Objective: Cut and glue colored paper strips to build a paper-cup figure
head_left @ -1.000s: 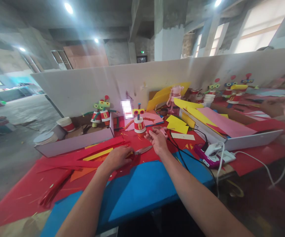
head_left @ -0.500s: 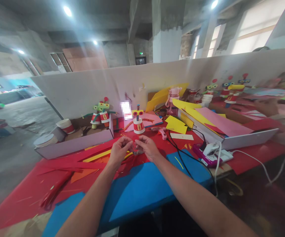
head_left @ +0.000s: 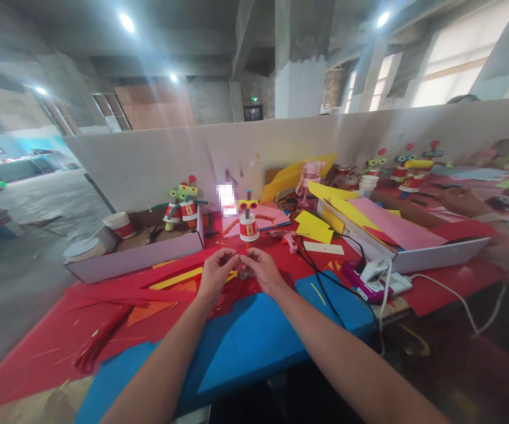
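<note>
Red-covered worktable (head_left: 51, 341): at twelve o'clock, just beyond the left hand (head_left: 214, 272) and right hand (head_left: 263, 271), stands a red-and-white paper-cup robot figure (head_left: 249, 221), long axis vertical, front toward the wearer. Both hands' fingers curl, fingertips close together; any grip cannot be told. Cup lettering is illegible.

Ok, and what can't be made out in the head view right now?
All in the head view:
- Anything between the left hand and right hand: too small, covered by fingers.
- Lettering on the middle cup figure: too small.
- Whatever lies under the white pixelated patch: masked.
- A co-worker's hand, far right: blurred.
</note>
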`<control>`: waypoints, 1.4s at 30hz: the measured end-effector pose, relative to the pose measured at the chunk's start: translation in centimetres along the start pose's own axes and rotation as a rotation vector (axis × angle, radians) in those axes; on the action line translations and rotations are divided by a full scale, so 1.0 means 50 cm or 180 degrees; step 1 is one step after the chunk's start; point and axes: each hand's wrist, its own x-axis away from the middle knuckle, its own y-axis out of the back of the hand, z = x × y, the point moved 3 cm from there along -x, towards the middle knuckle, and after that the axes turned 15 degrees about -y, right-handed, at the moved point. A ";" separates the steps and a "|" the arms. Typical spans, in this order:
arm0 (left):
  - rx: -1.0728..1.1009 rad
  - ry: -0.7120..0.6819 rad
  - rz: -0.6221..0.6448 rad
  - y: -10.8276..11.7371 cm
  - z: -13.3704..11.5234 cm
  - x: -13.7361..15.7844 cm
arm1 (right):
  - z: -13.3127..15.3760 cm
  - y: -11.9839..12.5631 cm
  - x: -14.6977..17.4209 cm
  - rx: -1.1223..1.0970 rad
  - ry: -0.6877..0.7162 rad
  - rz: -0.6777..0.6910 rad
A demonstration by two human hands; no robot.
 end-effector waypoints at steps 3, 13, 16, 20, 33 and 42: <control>-0.0149 -0.0065 -0.0102 0.008 -0.010 0.001 | 0.011 0.000 0.009 0.0221 -0.0016 -0.0023; -0.0062 -0.0010 0.0091 -0.017 -0.015 -0.060 | 0.209 0.244 -0.022 0.3806 0.0055 -0.2557; -0.0011 0.0024 -0.0030 -0.031 0.009 -0.072 | 0.198 0.268 -0.047 0.4606 -0.0456 -0.2612; -0.0264 0.0083 -0.0089 -0.031 0.040 -0.059 | 0.186 0.260 -0.066 0.5024 -0.0981 -0.2512; -0.0745 -0.0151 0.0176 -0.002 0.057 -0.037 | 0.239 0.288 0.046 0.4055 -0.0542 -0.2224; -0.2629 -0.2122 0.1027 0.005 0.014 -0.028 | 0.176 0.194 0.079 0.1148 -0.0536 -0.0935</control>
